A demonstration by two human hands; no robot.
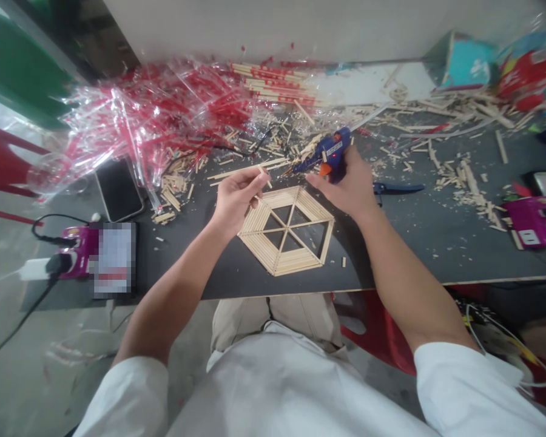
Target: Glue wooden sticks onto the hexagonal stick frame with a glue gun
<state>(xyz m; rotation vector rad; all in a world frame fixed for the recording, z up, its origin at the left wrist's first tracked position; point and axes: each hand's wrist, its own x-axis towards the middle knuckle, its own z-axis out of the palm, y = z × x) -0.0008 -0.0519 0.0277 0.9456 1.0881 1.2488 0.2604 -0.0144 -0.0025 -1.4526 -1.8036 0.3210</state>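
My left hand point(239, 197) pinches a short piece of wooden stick point(264, 176) between thumb and fingers, over the upper left edge of a hexagonal stick frame point(279, 264). Spokes cross at the frame's middle, and rows of sticks fill most of its sections; the right-hand section looks mostly unfilled. In my right hand point(352, 182) is a blue glue gun point(325, 152) with an orange trigger, its nozzle pointing left above the frame's top. A clear glue stick point(369, 118) sticks out of its back. Longer sticks point(250, 170) lie behind my left hand.
Red and clear plastic wrappers point(164, 109) heap at the back left. Stick offcuts point(464, 182) litter the table. Blue-handled pliers or cutters point(400, 189) lie right of my wrist. A phone point(118, 189), a blurred-out screen point(114, 261) and a purple power strip point(77, 252) sit left.
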